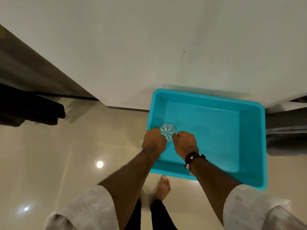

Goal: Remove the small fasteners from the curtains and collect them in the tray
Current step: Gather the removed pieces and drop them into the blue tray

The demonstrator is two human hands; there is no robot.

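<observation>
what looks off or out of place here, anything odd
The turquoise tray hangs partly over the edge of the white surface, tilted above the floor. It holds no loose fasteners. Both hands, left hand and right hand, hold a clear faceted object over it.

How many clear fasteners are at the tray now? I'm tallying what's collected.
1: a clear faceted fastener held between the left hand and right hand, over the blue tray. Others may be hidden.

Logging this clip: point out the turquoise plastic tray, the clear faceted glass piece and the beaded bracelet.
turquoise plastic tray (232,138): head view, bare floor.
clear faceted glass piece (167,131): head view, centre.
beaded bracelet (193,157): head view, dark band.
</observation>
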